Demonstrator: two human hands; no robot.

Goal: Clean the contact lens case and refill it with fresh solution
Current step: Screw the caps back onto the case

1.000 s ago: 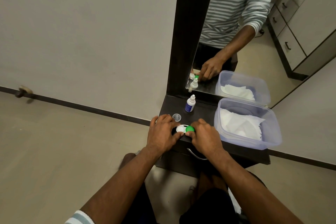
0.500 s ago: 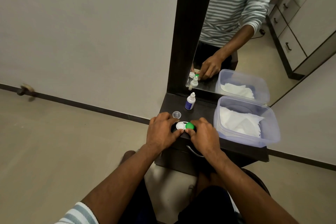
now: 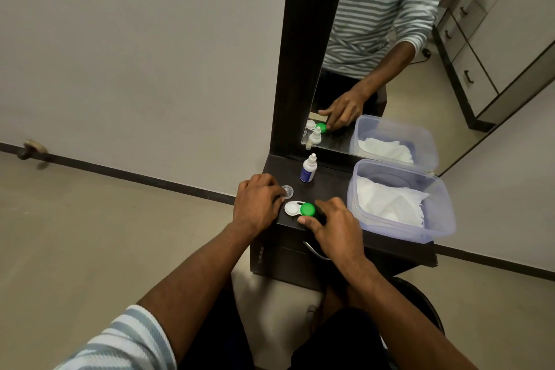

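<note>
The contact lens case (image 3: 299,209) lies flat on the dark shelf (image 3: 330,186), with a white cap on its left well and a green cap on its right. My left hand (image 3: 256,204) rests just left of the case with loosely curled fingers, the fingertips at a small clear cap (image 3: 288,191). My right hand (image 3: 333,224) sits to the right of the case, fingers against the green cap and the thumb stretched along the shelf's front edge. Neither hand grips the case. A small white solution bottle (image 3: 308,170) stands uncapped behind it.
A clear plastic box (image 3: 441,216) holding white tissue (image 3: 387,200) fills the shelf's right side. A mirror (image 3: 375,69) in a dark frame rises behind the shelf and reflects the hand, case and box. A drawer handle (image 3: 315,251) sits below the front edge.
Both hands have loosened and drawn slightly apart from the case, so its white and green caps now show fully. The left fingertips have shifted towards the small clear cap.
</note>
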